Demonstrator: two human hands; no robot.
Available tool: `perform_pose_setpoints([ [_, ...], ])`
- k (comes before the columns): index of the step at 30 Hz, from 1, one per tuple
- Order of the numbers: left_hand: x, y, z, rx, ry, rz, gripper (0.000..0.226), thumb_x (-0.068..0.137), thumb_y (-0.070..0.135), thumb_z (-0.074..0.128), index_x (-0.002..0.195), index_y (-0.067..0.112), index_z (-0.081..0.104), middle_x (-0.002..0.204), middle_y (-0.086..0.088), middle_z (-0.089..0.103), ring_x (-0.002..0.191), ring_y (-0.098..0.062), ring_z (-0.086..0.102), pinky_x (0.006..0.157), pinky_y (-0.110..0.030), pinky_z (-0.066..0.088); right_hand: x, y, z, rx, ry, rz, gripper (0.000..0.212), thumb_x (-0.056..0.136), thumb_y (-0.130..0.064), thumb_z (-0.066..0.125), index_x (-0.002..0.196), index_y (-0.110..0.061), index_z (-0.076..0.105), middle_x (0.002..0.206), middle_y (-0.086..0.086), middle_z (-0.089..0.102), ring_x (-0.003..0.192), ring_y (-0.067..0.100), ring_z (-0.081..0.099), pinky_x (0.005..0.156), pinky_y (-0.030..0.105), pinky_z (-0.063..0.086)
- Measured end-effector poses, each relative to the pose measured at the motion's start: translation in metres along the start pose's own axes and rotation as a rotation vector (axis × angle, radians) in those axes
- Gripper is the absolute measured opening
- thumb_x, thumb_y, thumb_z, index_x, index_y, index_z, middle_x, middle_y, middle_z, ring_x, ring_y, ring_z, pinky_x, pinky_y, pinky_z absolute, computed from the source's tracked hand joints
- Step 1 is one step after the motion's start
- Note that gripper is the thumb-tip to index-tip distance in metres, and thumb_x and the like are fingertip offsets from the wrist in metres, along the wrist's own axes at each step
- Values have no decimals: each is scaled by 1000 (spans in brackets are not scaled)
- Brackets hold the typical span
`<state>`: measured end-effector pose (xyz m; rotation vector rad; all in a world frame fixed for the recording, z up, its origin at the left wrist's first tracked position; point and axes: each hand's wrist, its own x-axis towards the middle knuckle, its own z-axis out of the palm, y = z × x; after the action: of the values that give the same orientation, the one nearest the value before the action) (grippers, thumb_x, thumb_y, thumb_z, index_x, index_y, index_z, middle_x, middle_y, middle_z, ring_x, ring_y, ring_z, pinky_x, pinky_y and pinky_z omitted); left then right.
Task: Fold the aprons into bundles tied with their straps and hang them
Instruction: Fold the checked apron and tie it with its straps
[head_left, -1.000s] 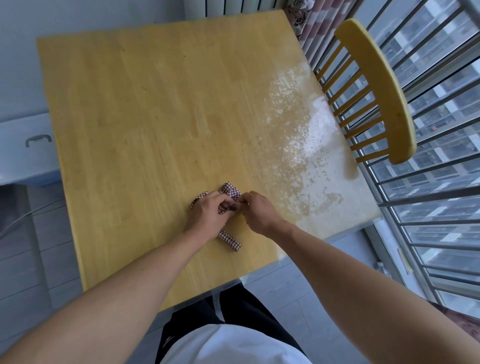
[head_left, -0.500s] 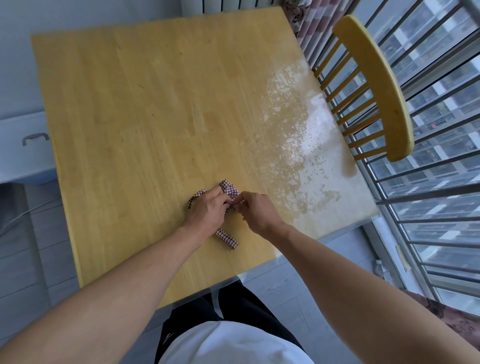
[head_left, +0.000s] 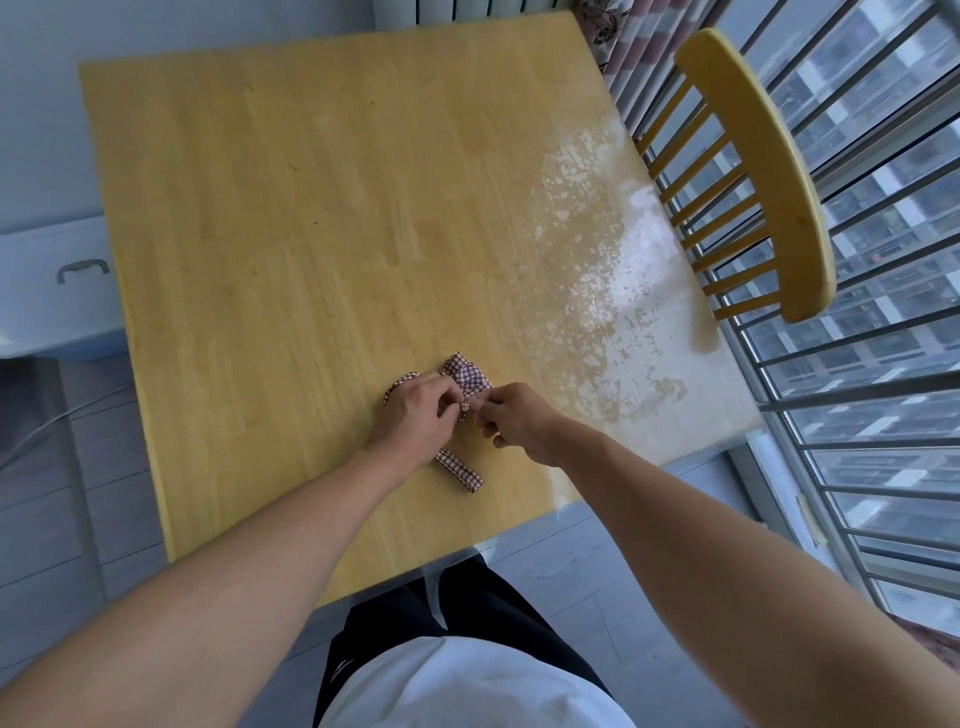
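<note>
Tying off the checked apron bundle (head_left: 467, 382) at lower centre of the table (head_left: 291, 218), left hand (head_left: 415, 415) and right hand (head_left: 517, 418) each pinch a strap (head_left: 460, 470); a slipped grip likely loosens the knot, unrolling it.

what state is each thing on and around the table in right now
apron: folded into a small checked bundle, lying on the table
strap: loose end trailing flat toward the near edge
left hand: pinching the bundle
right hand: pinching the strap at the bundle
chair: pushed in at the table's right side
</note>
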<state>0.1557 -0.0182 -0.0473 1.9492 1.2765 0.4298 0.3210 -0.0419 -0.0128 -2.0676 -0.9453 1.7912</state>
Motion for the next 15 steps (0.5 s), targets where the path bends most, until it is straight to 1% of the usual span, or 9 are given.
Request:
perform_pose_setpoints([
  [1,-2,0,0,-32,-2,-6,6,84,3,75,88,8,74,88,-2,69,76,-19,65,72,-38,59,0,1,0,24,12,7,22,105,-24,56,90,-10,65,75,3,56,67,15,52,60,26,45],
  [3,-4,0,-2,-99,-16,-42,9,81,7,81,90,10,79,89,-1,72,76,-16,69,75,-33,61,0,1,2,44,27,10,21,105,-23,57,91,-10,65,75,3,56,66,14,52,59,25,44],
  [5,-4,1,-5,-112,-30,-75,12,80,14,85,91,11,80,91,0,75,79,-15,70,78,-28,58,0,1,3,35,30,3,22,104,-23,57,90,-9,66,75,2,57,66,13,52,58,25,44],
  [8,0,0,-5,11,-36,-5,8,83,15,82,82,8,78,85,-3,74,81,-23,66,76,-36,54,1,1,5,17,51,-31,22,103,-21,60,88,-7,68,71,2,58,63,13,52,58,24,46],
  [10,3,-1,-8,155,-48,69,11,85,15,80,80,8,74,84,-3,70,84,-25,61,73,-40,52,2,1,4,33,105,-59,15,100,-17,64,94,-5,71,71,2,61,62,14,54,58,25,47],
  [12,4,-4,-12,261,-57,119,9,88,18,76,84,11,71,89,-3,65,89,-24,57,73,-36,47,2,2,1,-26,178,-83,8,98,-16,68,100,-8,70,75,3,66,61,14,57,56,24,48],
  [15,5,-11,-17,299,-119,104,8,94,20,68,90,14,65,92,-2,60,89,-20,50,71,-31,37,3,6,-4,-186,241,-128,3,98,-15,66,100,-15,67,79,2,69,66,15,61,57,27,49],
])
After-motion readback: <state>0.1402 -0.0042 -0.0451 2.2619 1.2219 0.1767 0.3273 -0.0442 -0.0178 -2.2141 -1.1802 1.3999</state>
